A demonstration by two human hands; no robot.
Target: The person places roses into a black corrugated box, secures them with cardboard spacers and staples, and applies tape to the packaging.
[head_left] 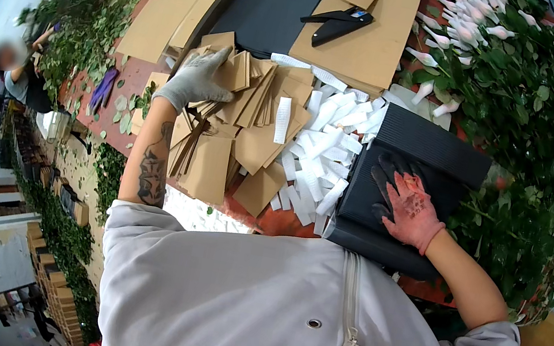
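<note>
My left hand [196, 80], in a pale grey knit glove, lies over the left edge of a loose heap of brown cardboard pieces [209, 161]; its thumb is spread from the fingers. Whether it grips a piece is not clear. My right hand [412, 211], in a red glove, rests with fingers spread on a black glove [384, 178], which lies on black corrugated sheets [426, 144]. Many white mesh foam sleeves [322, 153] are heaped between the hands. One more foam sleeve [282, 120] lies on the cardboard. A black stapler [341, 24] rests on large cardboard sheets [388, 48] at the back.
Leafy stems with white-sleeved flower heads [464, 22] are piled at the right. More leafy stems [87, 17] and a purple glove [102, 89] lie on the red tabletop [130, 75] at the left. Another person [22, 75] stands at the far left. Black sheets [279, 1] lie at the back.
</note>
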